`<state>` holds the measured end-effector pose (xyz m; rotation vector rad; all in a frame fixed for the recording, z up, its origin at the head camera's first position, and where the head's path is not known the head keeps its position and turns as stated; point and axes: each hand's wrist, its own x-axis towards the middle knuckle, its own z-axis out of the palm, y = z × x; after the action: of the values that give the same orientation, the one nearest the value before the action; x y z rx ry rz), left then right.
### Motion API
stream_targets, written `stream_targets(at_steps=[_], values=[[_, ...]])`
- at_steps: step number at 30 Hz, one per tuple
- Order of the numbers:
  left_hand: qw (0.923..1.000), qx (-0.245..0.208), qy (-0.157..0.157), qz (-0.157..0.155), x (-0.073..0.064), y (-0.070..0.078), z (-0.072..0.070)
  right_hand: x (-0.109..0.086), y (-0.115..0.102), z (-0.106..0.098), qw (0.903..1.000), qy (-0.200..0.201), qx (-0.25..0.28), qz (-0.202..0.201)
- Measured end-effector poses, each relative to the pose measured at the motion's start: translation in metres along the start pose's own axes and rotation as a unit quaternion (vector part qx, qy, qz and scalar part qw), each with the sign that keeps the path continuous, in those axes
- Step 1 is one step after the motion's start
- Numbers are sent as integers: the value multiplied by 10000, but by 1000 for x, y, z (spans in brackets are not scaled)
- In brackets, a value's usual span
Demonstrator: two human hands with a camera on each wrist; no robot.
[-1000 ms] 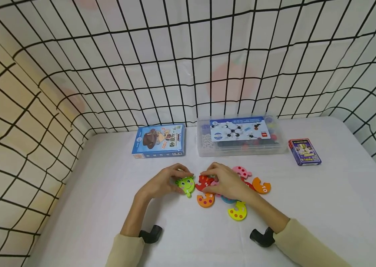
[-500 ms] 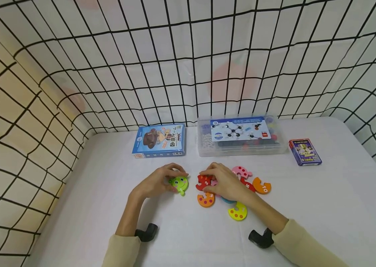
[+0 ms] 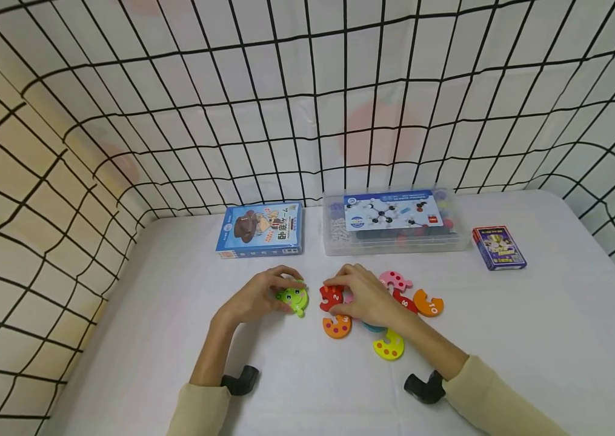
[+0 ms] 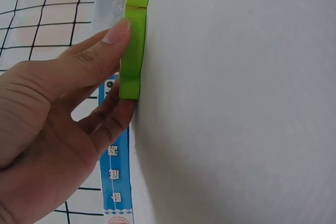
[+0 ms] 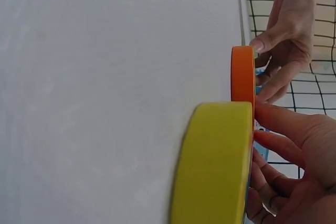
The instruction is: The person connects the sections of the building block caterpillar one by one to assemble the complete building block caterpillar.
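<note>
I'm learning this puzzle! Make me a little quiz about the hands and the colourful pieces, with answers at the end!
1. Which hand holds the round lime-green piece with a smiling face?
2. True or false: the flat red piece numbered 2 touches the green one.
3. Fill in: the notched orange piece farthest right shows the number ___.

Key: 1. The left hand. 2. False; there's a gap between them. 3. 10.

On the white table (image 3: 307, 393) lie a blue box (image 3: 259, 230), a clear case (image 3: 394, 244), a purple box (image 3: 499, 248) and bright toy pieces (image 3: 389, 350).
</note>
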<state>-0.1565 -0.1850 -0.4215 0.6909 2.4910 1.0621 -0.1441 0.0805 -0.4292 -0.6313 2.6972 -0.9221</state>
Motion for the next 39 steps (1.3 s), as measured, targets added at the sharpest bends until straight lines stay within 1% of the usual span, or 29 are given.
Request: stream_targets(at_steps=[5,7,15,22,26,31,39], values=[[9998,-87,154,-37,1,-1,1,1,0,0,10000,-30,-28,-51],[9999,-73,151,-41,1,-1,1,1,0,0,10000,-36,-28,-51],[9999,85,-31,-83,0,2,-2,3,-6,2,9998,-76,-207,5],[9999,59,97,9,0,0,-2,3,-6,3,9998,-74,-187,-96],[9996,35,259,-56,1,1,0,4,-6,2,10000,-63,-6,-75],[9982,96,521,-273,3,2,2,5,-8,1,9990,-13,438,69],[9960,293,795,-286,5,9,5,10,-13,5,9951,114,938,289]])
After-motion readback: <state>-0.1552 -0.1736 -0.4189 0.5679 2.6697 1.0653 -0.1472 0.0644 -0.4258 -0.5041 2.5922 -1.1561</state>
